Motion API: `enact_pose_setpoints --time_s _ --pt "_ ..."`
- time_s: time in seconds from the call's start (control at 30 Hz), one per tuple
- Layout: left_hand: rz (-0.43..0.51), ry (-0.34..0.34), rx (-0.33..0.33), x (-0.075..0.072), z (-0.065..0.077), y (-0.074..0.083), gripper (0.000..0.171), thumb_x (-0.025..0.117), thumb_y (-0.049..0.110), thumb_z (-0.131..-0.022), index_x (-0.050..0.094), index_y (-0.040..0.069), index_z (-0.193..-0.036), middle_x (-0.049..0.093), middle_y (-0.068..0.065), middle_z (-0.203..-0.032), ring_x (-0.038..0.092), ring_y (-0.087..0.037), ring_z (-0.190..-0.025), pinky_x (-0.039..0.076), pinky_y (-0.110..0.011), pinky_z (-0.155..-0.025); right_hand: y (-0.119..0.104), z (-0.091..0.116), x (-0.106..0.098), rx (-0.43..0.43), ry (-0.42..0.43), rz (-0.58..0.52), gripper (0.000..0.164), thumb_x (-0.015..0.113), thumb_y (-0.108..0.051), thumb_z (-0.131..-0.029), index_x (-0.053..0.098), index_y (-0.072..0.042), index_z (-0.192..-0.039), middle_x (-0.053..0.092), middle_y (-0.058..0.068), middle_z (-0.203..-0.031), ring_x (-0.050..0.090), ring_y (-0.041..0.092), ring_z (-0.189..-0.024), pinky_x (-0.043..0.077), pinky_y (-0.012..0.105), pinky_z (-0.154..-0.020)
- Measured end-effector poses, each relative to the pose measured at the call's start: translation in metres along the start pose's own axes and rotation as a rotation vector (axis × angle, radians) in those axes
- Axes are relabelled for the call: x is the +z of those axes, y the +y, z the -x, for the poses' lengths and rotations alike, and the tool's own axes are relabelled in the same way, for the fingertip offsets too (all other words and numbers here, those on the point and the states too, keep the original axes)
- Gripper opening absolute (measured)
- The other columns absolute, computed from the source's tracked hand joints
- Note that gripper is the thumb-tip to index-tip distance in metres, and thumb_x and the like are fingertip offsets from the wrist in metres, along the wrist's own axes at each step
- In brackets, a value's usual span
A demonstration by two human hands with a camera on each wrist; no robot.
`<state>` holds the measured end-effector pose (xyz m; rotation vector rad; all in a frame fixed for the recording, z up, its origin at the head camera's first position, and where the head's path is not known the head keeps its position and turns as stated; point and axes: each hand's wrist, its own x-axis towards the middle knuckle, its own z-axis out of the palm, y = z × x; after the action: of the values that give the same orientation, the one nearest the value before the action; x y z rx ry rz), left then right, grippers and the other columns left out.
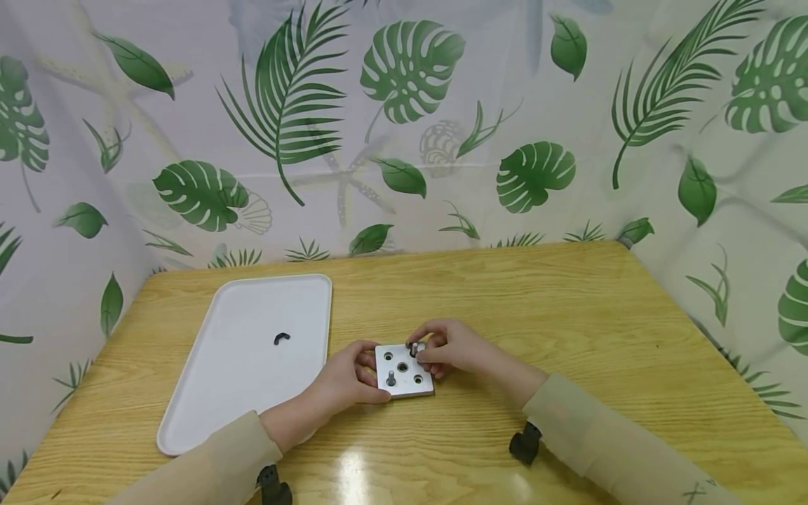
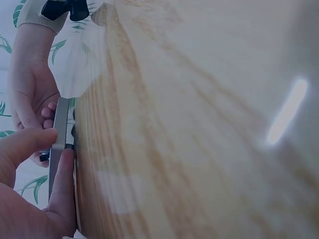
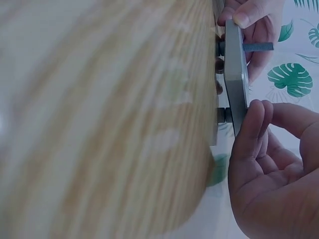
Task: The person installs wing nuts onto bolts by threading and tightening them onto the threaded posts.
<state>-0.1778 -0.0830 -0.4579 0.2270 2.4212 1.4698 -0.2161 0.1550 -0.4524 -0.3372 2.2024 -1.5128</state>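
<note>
A: Edges and working room around the metal plate (image 1: 405, 379)?

B: The desk (image 1: 568, 315) extends well to the plate's right before its right edge. Beyond the plate, the far edge runs along a leaf-printed cloth (image 1: 467, 242). More wood surface lies on the plate's near side.

A: Position of the plate against each grip?

B: Between the two. The left grip (image 1: 346, 372) is curled on the plate's left side, thumb along the near-left corner, holding it by the edge. The right grip (image 1: 452, 346) is at the far-right corner, thumb and forefinger nearly together, pinching the far-right bolt (image 1: 414, 348).

A: Other fittings?

B: The near-left bolt (image 1: 391, 378) stands upright from the plate. Dark fittings (image 3: 225, 115) show under the plate; whether they bear on the desk, I cannot tell.

A: Surroundings and obstructions?

B: A white tray (image 1: 252, 379) lies left of the plate, with a dark curved piece (image 1: 281, 339) on it. The left grip sits between plate and tray, and its forearm crosses the tray's near-right part. The right forearm occupies the plate's near-right side, a black device (image 1: 525, 443) beneath its cuff.
</note>
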Motion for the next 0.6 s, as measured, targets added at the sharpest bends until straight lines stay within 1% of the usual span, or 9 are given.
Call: enact_pose_setpoints --time_s 0.17,0.33,0.6 --pt "-0.012 0.001 -0.009 0.0008 0.0000 0.0001 0.083 0.092 -0.002 -0.076 0.053 -0.001 -0.149 0.068 -0.011 -0.113 0.067 -0.012 -0.083 0.057 -0.025 -0.073 0.0003 0.0009 -0.0006 0.004 -0.002 0.018 0.029 0.069 0.000 -0.099 0.065 0.009 -0.126 0.062 -0.003 -0.068 0.058 0.005 -0.058 0.053 0.018 -0.057" --pt "-0.017 0.005 -0.002 0.0006 0.0007 0.0013 0.083 0.092 -0.002 -0.076 0.052 -0.002 -0.149 0.068 -0.010 -0.111 0.068 -0.013 -0.082 0.058 -0.027 -0.073 0.0004 0.0008 0.0015 0.000 0.010 0.049 0.026 0.069 0.001 -0.100 0.065 0.008 -0.125 0.061 -0.003 -0.069 0.058 0.005 -0.059 0.053 0.019 -0.057" --pt "-0.023 0.002 0.016 -0.0002 0.0002 0.0018 0.083 0.092 -0.002 -0.075 0.053 -0.001 -0.149 0.068 -0.010 -0.110 0.068 -0.012 -0.082 0.058 -0.028 -0.074 -0.0014 0.0014 0.0032 0.018 0.028 0.083 0.024 0.067 0.000 -0.102 0.065 0.006 -0.125 0.061 -0.001 -0.071 0.059 0.006 -0.061 0.054 0.019 -0.058"
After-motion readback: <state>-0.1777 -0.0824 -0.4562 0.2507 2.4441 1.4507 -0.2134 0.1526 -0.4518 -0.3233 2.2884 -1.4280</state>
